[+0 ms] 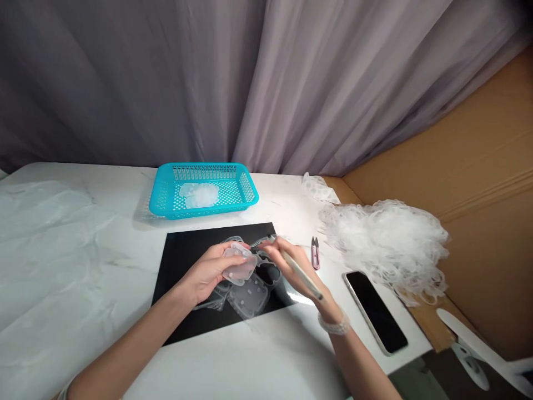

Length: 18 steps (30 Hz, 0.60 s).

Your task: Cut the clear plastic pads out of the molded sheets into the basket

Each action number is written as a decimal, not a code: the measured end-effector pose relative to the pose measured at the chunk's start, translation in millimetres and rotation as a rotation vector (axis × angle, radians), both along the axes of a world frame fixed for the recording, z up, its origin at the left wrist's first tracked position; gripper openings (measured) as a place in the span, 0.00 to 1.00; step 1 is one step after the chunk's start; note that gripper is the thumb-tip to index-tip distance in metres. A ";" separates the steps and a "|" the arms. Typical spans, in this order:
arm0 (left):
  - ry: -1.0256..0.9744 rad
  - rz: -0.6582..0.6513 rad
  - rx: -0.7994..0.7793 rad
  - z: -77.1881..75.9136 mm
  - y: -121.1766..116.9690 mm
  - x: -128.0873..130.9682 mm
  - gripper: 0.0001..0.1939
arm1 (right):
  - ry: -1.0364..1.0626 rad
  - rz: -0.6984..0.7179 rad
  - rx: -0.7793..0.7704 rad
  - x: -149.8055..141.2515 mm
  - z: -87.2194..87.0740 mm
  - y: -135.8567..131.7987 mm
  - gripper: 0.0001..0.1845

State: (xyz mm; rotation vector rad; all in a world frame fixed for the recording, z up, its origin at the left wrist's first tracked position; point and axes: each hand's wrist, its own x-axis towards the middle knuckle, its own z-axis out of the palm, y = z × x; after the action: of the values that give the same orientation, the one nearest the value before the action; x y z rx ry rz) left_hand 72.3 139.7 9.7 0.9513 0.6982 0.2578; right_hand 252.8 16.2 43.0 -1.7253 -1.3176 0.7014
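Observation:
My left hand (pixel 211 270) is closed on a translucent rounded-square plastic piece (pixel 241 266) with small round marks, thumb across its face. My right hand (pixel 291 265) grips a slim, pale pen-like tool (pixel 300 273) whose rear end points back toward the wrist; I cannot make out its tip. Beside those fingers is a clear cut-out frame (pixel 261 255), and whether they touch it is unclear. Under both hands lies a black mat (pixel 177 264), bearing another translucent piece with dots (pixel 249 297) and more clear sheet.
Behind the mat stands a turquoise basket (pixel 204 214) with several translucent pieces inside. To the right are pink thread snips (pixel 315 254), a phone (pixel 375 311) and a heap of clear scraps (pixel 387 244) against cardboard (pixel 470 183). Clear sheeting (pixel 45 278) covers the table's left side.

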 end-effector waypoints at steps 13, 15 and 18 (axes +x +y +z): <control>0.062 -0.071 0.152 8.3 3.3 0.2 0.16 | 0.057 0.245 0.112 -7.0 -19.6 12.3 0.16; 0.071 -0.059 0.165 9.2 0.5 2.7 0.14 | -0.042 0.265 0.141 -10.8 -19.4 9.9 0.14; 0.070 -0.020 0.194 16.3 -6.4 3.6 0.14 | -0.222 0.214 0.160 -11.1 -25.1 11.0 0.12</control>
State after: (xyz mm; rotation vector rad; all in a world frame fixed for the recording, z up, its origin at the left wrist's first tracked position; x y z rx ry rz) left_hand 75.9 133.2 26.0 1.1557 0.7365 0.2797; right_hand 241.8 27.1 17.8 -1.5817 -1.6830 0.5159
